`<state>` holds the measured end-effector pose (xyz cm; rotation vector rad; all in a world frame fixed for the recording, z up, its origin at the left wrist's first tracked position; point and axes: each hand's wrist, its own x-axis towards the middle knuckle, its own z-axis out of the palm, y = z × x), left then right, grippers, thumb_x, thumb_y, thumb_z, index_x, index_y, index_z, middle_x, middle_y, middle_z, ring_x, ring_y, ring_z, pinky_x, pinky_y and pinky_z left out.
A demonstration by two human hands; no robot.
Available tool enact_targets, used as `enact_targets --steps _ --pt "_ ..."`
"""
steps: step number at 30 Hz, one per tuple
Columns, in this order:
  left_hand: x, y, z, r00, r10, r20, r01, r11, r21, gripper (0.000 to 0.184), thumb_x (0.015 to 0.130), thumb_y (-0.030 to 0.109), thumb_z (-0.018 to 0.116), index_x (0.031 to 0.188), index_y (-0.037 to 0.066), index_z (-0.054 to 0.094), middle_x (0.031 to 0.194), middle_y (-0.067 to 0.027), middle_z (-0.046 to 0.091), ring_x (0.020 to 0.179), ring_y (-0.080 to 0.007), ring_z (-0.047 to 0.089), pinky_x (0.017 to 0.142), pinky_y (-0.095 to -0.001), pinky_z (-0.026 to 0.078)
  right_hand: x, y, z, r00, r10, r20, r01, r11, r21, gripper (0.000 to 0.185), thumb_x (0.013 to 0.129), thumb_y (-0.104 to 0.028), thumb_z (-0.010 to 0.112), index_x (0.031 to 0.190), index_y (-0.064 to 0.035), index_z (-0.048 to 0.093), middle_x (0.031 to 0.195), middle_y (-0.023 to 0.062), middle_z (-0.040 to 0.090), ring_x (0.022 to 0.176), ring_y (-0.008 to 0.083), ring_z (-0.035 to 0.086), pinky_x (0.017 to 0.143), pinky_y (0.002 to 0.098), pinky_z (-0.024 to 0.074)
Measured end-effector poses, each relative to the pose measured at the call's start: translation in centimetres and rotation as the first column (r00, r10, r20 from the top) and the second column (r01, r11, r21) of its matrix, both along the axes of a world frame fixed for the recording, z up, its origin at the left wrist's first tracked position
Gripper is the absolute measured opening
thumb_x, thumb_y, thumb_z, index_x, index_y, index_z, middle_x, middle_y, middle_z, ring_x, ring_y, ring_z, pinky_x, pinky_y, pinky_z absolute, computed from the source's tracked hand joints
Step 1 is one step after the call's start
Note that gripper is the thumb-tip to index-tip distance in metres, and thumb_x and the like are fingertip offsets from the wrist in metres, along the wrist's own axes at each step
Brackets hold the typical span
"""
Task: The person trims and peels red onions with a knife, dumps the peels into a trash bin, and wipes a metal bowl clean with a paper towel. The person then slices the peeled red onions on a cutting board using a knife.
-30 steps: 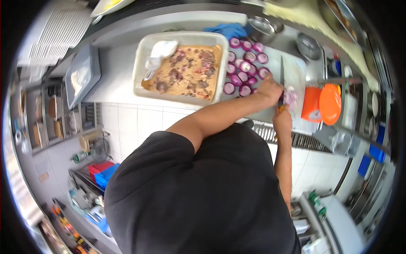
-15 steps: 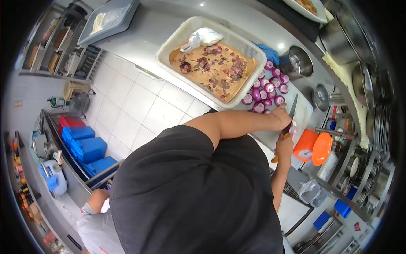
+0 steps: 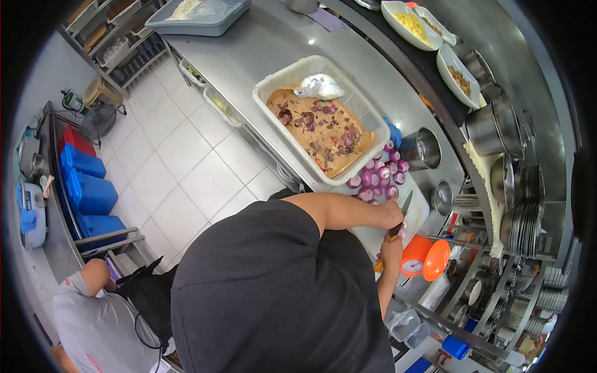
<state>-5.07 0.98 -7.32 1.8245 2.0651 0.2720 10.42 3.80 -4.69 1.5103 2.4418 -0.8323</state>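
My right hand (image 3: 391,250) is closed around the yellow handle of a knife (image 3: 404,208), whose dark blade points up and away past my left hand. Close beside the blade, over the white cutting board (image 3: 418,214), is my left hand (image 3: 392,214) with its fingers bent; whatever they grip is hidden. A pale purple onion piece (image 3: 403,233) lies near the knife. Several peeled red onions (image 3: 376,177) with cut ends are grouped on the board just beyond my left hand.
A white perforated crate (image 3: 267,93) holds brown paper, onion skins and a white plastic bag. Beyond the onions stand a metal pot (image 3: 420,149) and a steel bowl (image 3: 442,198). An orange scale (image 3: 415,256) sits near my right hand. Another person (image 3: 93,323) is behind me.
The view has shifted, so the counter lies lower and further left in it, and more of the other person shows. Both hands stay together at the knife over the board.
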Motion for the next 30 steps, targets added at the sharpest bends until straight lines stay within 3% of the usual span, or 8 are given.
enact_targets --steps 3,8,11,15,16,19,22,30 --pt "0.3 0.8 -1.3 0.999 0.031 -0.032 -0.031 0.999 0.016 0.026 0.085 0.023 0.074 0.107 0.012 0.082 0.111 -0.01 0.08 0.112 -0.0258 0.074 0.127 -0.0588 0.02 -0.2 -1.6 1.7 1.0 0.008 0.012 -0.007 1.0 -0.022 0.036 0.104 -0.025 0.06 0.115 0.0081 0.05 0.081 0.0275 0.069 0.057 0.0374 0.071 0.049 0.0475 0.0568" --pt "0.3 0.8 -1.4 0.999 0.032 -0.02 -0.031 0.999 0.042 0.027 0.084 0.023 0.074 0.108 0.012 0.082 0.112 -0.0103 0.08 0.113 -0.0259 0.074 0.126 -0.0583 0.021 0.5 -1.8 -3.9 0.987 0.129 -0.091 -0.103 0.963 0.25 0.035 0.104 -0.023 0.059 0.116 0.0083 0.048 0.083 0.0287 0.07 0.06 0.0403 0.072 0.051 0.0488 0.0575" --pt "0.8 0.2 -1.7 0.999 0.016 -0.036 -0.014 0.997 0.074 0.028 0.083 0.022 0.073 0.108 0.012 0.082 0.111 -0.0105 0.08 0.112 -0.0263 0.074 0.126 -0.0589 0.022 -0.5 -3.6 -0.7 0.991 0.097 -0.093 -0.075 0.973 0.216 0.036 0.103 -0.023 0.06 0.114 0.0091 0.05 0.087 0.0325 0.07 0.069 0.0446 0.073 0.062 0.0519 0.0586" --pt "1.0 -1.0 -1.6 0.998 0.035 -0.048 -0.023 0.976 0.217 0.028 0.081 0.023 0.074 0.106 0.014 0.081 0.11 -0.0111 0.079 0.111 -0.027 0.074 0.127 -0.0594 0.021 1.5 1.6 -8.4 0.984 0.125 -0.129 -0.089 0.963 0.255 0.035 0.102 -0.023 0.06 0.111 0.0096 0.053 0.091 0.0354 0.07 0.071 0.0455 0.073 0.068 0.0525 0.058" --pt "1.2 -1.8 -1.9 0.997 0.074 -0.035 -0.056 0.924 0.379 0.029 0.08 0.025 0.074 0.106 0.013 0.079 0.106 -0.0117 0.079 0.107 -0.0304 0.075 0.119 -0.0565 0.036 2.3 3.3 -10.0 0.985 0.114 -0.128 -0.08 0.967 0.241 0.034 0.102 -0.023 0.06 0.11 0.0097 0.054 0.092 0.0362 0.07 0.071 0.0457 0.073 0.068 0.0527 0.0577" --pt "1.5 -4.8 -1.5 0.978 0.102 0.18 -0.18 0.847 0.5 0.03 0.082 0.028 0.073 0.108 0.013 0.077 0.102 -0.0124 0.078 0.103 -0.0348 0.074 0.102 -0.0534 0.052 2.6 3.6 -9.8 0.968 0.188 -0.167 -0.156 0.969 0.189 0.036 0.104 -0.024 0.059 0.111 0.0097 0.052 0.088 0.0321 0.069 0.063 0.0414 0.072 0.058 0.0509 0.0572" --pt "2.0 -10.4 0.1 0.907 0.183 0.38 -0.356 0.817 0.454 0.03 0.084 0.03 0.072 0.109 0.015 0.075 0.099 -0.0131 0.077 0.1 -0.0371 0.073 0.083 -0.0517 0.057 0.9 -1.1 -4.1 0.982 -0.005 -0.189 -0.011 0.996 -0.083 0.035 0.107 -0.026 0.057 0.112 0.0068 0.047 0.077 0.022 0.063 0.05 0.0327 0.065 0.044 0.0455 0.0532" --pt "3.0 -18.4 -1.0 0.65 0.386 0.655 -0.742 0.51 0.436 0.028 0.082 0.028 0.073 0.105 0.013 0.073 0.093 -0.0145 0.075 0.093 -0.0392 0.073 0.08 -0.0529 0.057 0.9 0.1 -4.8 0.973 -0.105 -0.206 0.05 0.965 -0.257 0.032 0.109 -0.029 0.055 0.108 -0.0012 0.04 0.069 0.0096 0.049 0.047 0.022 0.052 0.039 0.0417 0.0482"
